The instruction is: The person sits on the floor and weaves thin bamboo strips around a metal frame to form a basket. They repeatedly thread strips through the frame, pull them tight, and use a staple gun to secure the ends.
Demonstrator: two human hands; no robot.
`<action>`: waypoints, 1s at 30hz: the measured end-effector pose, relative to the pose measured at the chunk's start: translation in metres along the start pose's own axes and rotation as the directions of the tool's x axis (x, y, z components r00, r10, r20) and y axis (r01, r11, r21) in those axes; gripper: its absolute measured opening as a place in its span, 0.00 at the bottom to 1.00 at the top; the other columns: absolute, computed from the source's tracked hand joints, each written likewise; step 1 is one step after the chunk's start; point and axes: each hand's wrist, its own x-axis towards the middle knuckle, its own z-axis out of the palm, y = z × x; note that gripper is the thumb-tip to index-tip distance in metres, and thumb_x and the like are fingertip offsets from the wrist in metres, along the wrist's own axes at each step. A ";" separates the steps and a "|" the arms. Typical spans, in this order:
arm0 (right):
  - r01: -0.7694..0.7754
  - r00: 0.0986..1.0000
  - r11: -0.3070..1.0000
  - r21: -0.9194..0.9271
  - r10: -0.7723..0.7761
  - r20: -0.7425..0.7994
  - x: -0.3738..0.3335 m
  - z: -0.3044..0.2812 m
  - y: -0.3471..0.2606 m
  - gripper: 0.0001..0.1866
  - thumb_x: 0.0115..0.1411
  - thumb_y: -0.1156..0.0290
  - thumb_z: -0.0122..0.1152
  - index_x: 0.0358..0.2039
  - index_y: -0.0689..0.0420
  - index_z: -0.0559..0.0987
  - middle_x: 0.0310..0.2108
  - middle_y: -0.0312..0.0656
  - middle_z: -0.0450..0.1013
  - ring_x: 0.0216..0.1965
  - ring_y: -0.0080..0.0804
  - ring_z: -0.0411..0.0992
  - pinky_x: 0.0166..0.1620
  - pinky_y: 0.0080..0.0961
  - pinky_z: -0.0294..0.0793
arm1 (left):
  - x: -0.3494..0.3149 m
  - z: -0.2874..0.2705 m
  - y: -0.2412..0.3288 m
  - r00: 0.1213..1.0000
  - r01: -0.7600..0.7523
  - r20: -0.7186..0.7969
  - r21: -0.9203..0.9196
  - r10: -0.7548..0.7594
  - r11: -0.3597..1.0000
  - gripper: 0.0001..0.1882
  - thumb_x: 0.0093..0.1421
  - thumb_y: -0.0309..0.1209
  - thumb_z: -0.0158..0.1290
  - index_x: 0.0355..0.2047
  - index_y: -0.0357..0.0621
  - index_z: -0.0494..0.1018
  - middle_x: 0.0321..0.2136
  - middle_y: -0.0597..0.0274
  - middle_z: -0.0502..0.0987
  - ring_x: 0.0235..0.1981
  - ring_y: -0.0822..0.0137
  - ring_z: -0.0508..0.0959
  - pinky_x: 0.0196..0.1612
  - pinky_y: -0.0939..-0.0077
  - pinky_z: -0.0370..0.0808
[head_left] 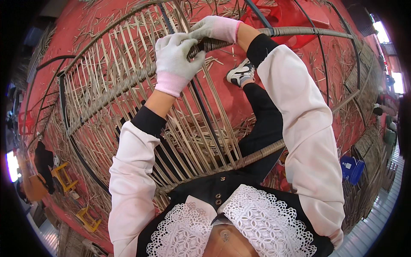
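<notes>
Both my hands wear pale gloves with pink cuffs and meet at the middle rail (pixel 113 96) of a large frame, a bar wound with dried plant-fibre strips. My left hand (pixel 177 60) is curled over this rail, its thumb on the near side. Just right of it and slightly farther away, my right hand (pixel 216 30) is closed at the same rail, its fingertips partly hidden behind the left hand. Loose pale fibre strips (pixel 184 15) rise beside the fingers. Rows of flat strips (pixel 128 40) span from rail to rail, and the near rail (pixel 257 156) crosses my lap.
Thin dark metal rods (pixel 319 47) cross the frame. Cut fibre scraps litter the red floor (pixel 222 100). A red plastic chair (pixel 289 19) stands beyond my hands. Yellow stools (pixel 64 176) are at the left, a blue container (pixel 352 169) at the right. My shoe (pixel 240 73) rests inside the frame.
</notes>
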 end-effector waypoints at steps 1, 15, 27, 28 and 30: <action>0.094 0.995 0.988 -0.123 -0.091 0.032 0.004 -0.001 0.003 0.15 0.57 0.63 0.65 0.40 0.59 0.83 0.35 0.41 0.80 0.38 0.30 0.77 0.45 0.29 0.75 | 0.000 0.000 0.000 1.000 0.001 0.010 -0.002 -0.001 1.000 0.11 0.47 0.36 0.65 0.30 0.47 0.81 0.36 0.67 0.80 0.45 0.60 0.76 0.54 0.59 0.67; -0.147 0.977 0.821 -0.552 0.207 0.047 0.041 0.012 0.013 0.15 0.62 0.61 0.60 0.42 0.57 0.83 0.40 0.46 0.81 0.41 0.40 0.78 0.43 0.35 0.76 | 0.027 0.005 -0.023 0.925 0.172 0.371 -0.200 -0.088 0.964 0.07 0.58 0.27 0.59 0.31 0.33 0.77 0.39 0.46 0.79 0.45 0.48 0.77 0.52 0.61 0.71; -0.006 0.584 0.917 -0.399 -0.321 -0.746 -0.112 0.147 -0.024 0.18 0.52 0.71 0.62 0.45 0.53 0.76 0.46 0.43 0.69 0.44 0.42 0.72 0.49 0.38 0.72 | 0.041 0.005 -0.044 0.774 0.340 0.628 -0.302 -0.082 0.891 0.10 0.62 0.31 0.57 0.34 0.35 0.73 0.36 0.51 0.75 0.41 0.52 0.72 0.50 0.61 0.68; -0.058 0.570 0.899 -0.434 -0.327 -0.754 -0.106 0.147 -0.027 0.17 0.53 0.71 0.61 0.45 0.53 0.76 0.46 0.43 0.69 0.44 0.41 0.72 0.49 0.36 0.71 | 0.043 0.004 -0.045 0.751 0.375 0.653 -0.305 -0.094 0.876 0.10 0.62 0.31 0.57 0.34 0.35 0.72 0.35 0.51 0.74 0.41 0.53 0.72 0.49 0.62 0.69; -0.178 0.586 0.866 -0.468 -0.289 -0.757 -0.092 0.147 -0.031 0.15 0.55 0.69 0.57 0.45 0.50 0.76 0.43 0.41 0.69 0.43 0.37 0.72 0.47 0.33 0.70 | 0.044 0.004 -0.048 0.710 0.413 0.699 -0.315 -0.086 0.854 0.10 0.63 0.31 0.55 0.35 0.35 0.72 0.34 0.54 0.71 0.39 0.55 0.70 0.48 0.64 0.68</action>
